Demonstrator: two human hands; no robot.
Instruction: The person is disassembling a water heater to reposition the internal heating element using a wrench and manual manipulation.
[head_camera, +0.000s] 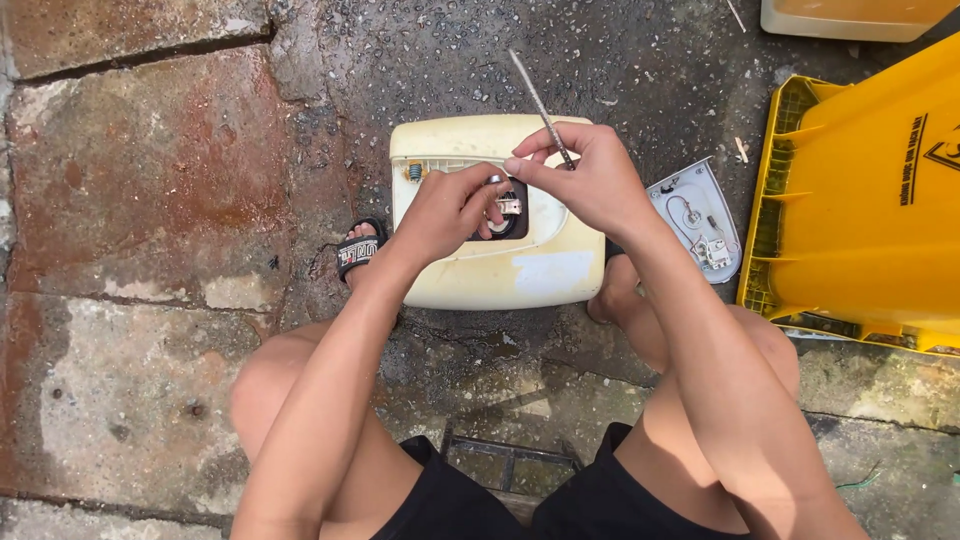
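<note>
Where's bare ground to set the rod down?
Free: the paving left of the cream casing, beyond the sandal. Crowded: right side, where the grey cover fills the gap to the yellow bin. Right hand holds the rod.

Your arms are bare from the near edge out to both hands, the left hand (455, 208) and the right hand (590, 180), with no sleeves, gloves, watch or rings showing. You wear black shorts (600, 495) at the near edge, knees bare. On your left foot sits a black slide sandal (360, 250) with pale lettering across its strap.
</note>
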